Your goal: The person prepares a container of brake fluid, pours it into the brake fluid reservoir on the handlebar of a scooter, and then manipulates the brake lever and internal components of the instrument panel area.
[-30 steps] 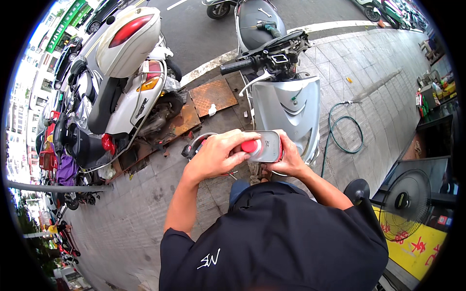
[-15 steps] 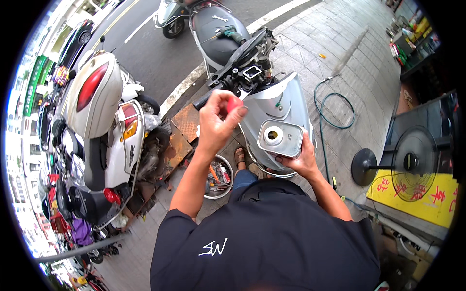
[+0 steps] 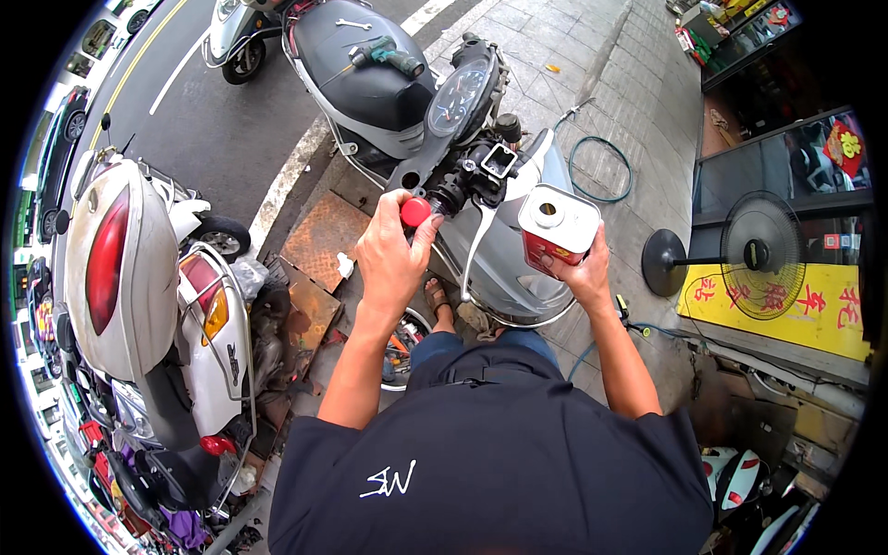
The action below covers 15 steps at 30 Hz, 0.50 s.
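Left hand [image 3: 387, 259]: thumb and fingers pinched on a red cap [image 3: 415, 212], up beside the handlebar; cap's underside out of sight. Right hand [image 3: 586, 268]: closed round a rectangular metal can [image 3: 561, 218], held up in front of the silver scooter [image 3: 518, 264]; neck uncovered. Contents too dark to make out. Fingers behind the can hidden; thumb covers some of its red label. Bucket [image 3: 425, 321] of tools partly blocked by left forearm. Another scooter [image 3: 231, 46] cut off at the top edge.

Ground: grey paving [image 3: 647, 102], rusty metal plates [image 3: 324, 231], asphalt road [image 3: 222, 139] beyond. 1 wrench [image 3: 353, 24] and 1 drill [image 3: 388, 57] on the black seat [image 3: 370, 88]. Green hose [image 3: 632, 171] looped on the paving. Right side: dark shopfront [image 3: 786, 162], standing fan [image 3: 758, 252], yellow sign [image 3: 805, 296]. Left: white scooter [image 3: 139, 268] with rear box. Far left blurred, overexposed.
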Available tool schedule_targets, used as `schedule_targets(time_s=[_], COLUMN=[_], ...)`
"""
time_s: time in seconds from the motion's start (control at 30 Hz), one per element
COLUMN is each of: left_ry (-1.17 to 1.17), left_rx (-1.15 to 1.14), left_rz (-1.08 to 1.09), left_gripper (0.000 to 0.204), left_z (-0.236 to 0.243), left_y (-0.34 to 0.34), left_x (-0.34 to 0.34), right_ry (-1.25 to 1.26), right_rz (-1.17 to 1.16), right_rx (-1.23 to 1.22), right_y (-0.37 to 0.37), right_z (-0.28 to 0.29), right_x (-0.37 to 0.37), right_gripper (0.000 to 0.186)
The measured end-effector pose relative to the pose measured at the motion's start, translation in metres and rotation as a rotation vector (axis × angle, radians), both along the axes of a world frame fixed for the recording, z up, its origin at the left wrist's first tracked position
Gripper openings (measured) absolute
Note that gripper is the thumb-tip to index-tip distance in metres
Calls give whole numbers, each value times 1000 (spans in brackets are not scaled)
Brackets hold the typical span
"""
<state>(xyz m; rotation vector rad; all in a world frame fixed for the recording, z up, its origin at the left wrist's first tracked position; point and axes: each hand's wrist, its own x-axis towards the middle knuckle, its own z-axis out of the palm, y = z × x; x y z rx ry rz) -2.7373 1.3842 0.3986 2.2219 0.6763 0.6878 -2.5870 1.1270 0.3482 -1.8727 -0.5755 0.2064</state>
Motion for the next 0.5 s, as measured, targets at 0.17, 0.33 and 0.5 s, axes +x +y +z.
schedule_targets(time_s=[0.17, 0.33, 0.5], left_ry=[-16, -11, -51], left_rx=[-111, -86, -167], left_rz=[40, 84, 57], left_gripper=[43, 42, 41], left_z=[-12, -25, -31], left_y=[14, 37, 51], left_x=[-1, -3, -5], right_ry=[42, 20, -40], right_rz=[-16, 47, 181], right_rx=[44, -7, -26], right_y=[11, 16, 20], right_z=[0, -1, -10], right_x=[12, 36, 62], right_gripper=[80, 79, 80])
